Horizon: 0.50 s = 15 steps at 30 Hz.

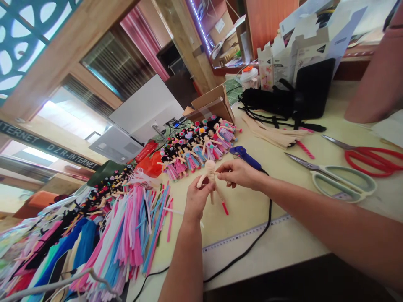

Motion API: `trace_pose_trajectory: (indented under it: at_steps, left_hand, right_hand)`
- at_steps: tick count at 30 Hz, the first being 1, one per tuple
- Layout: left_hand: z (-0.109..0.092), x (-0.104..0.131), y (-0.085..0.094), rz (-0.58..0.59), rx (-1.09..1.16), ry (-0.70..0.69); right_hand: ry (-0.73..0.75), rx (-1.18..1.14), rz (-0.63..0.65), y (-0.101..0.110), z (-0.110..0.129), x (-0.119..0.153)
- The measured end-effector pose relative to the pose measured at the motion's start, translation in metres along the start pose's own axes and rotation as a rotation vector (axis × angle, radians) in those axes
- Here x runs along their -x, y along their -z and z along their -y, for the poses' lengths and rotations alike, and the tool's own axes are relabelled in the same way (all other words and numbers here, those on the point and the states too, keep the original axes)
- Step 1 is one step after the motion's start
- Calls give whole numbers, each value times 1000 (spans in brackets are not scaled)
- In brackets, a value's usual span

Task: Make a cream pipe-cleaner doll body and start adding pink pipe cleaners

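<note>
A small cream doll figure (210,168) made of fuzzy stems is held upright above the table, its round head at the top and two legs hanging down, one with a red tip. My left hand (199,192) is closed around its body from the left. On the right side, my right hand (233,173) pinches at the doll's arm or side with thumb and forefinger. A blue glue gun (247,157) lies just behind my right hand, its black cord running down to the table's front edge.
Finished dolls (189,149) stand crowded behind my hands. Bundles of coloured stems (126,235) cover the left. Green-handled scissors (343,180), red-handled scissors (371,157), cream stems (273,132) and black stems (267,102) lie right. A ruler strip (248,233) runs along the front.
</note>
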<state>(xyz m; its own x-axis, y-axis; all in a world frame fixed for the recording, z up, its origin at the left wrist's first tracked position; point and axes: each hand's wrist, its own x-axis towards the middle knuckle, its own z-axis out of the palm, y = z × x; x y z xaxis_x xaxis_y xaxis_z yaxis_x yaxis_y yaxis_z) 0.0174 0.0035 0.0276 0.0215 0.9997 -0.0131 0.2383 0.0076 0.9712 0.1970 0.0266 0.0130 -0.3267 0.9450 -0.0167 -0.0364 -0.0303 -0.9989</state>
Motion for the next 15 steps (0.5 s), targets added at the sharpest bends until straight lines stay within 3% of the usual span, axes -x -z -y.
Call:
trace_pose_trajectory:
  at_steps: [5, 10, 15]
  left_hand:
    - [12, -28, 34, -138, 68, 49]
    - [20, -72, 73, -321, 28, 129]
    - [34, -104, 80, -355, 27, 143]
  right_hand:
    - [-30, 21, -83, 2, 0, -1]
    - [-63, 78, -70, -2, -4, -2]
    - [-82, 78, -41, -5, -8, -3]
